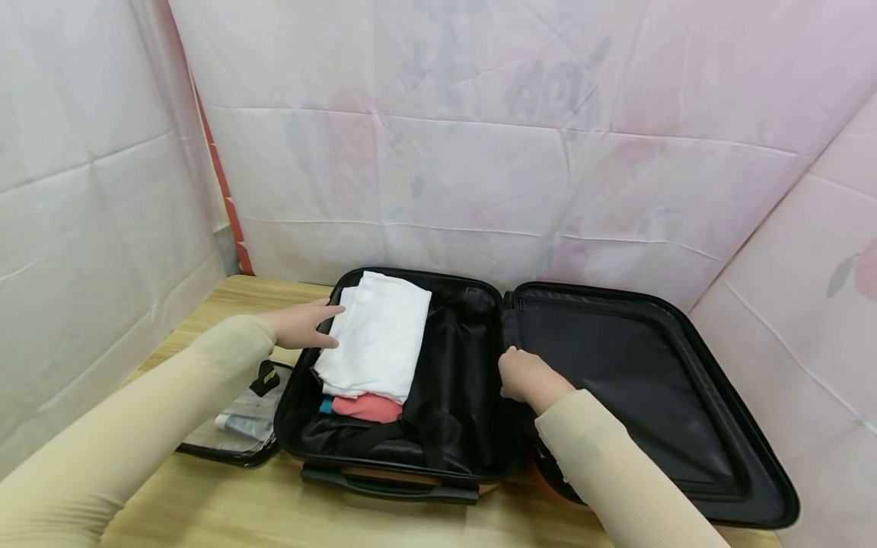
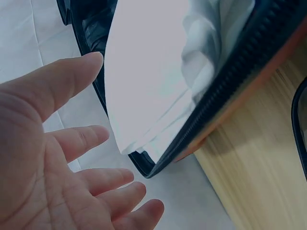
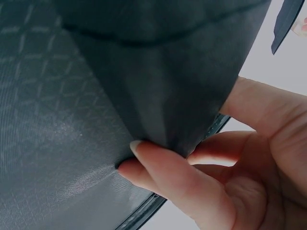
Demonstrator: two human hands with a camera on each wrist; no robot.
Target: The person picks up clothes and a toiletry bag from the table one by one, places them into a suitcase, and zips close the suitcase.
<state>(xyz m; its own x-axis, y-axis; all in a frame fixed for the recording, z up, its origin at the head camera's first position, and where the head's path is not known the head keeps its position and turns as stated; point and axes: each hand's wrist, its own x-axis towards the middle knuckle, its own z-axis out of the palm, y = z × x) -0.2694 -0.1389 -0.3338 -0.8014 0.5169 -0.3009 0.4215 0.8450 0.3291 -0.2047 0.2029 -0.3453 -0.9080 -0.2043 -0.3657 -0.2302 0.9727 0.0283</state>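
An open suitcase [image 1: 390, 466] lies on the table, its left half holding folded white clothes [image 1: 384, 335] over a coral folded cloth [image 1: 368, 407] and a bit of blue cloth [image 1: 326, 404]. My left hand [image 1: 301, 323] is spread at the left edge of the white clothes; in the left wrist view its fingers [image 2: 91, 136] are apart, with nothing held. Near the hinge between the two halves, my right hand [image 1: 530, 377] pinches black lining fabric [image 3: 158, 91]. The right wrist view shows the fabric's edge between thumb and fingers.
The suitcase's other half [image 1: 637, 396] lies opened to the right. Left of the suitcase is a clear, black-edged pouch [image 1: 240, 426] with a tube-like item inside and a black piece on top. White printed sheets [image 1: 445, 152] wall the table [image 1: 205, 502] at the back and sides.
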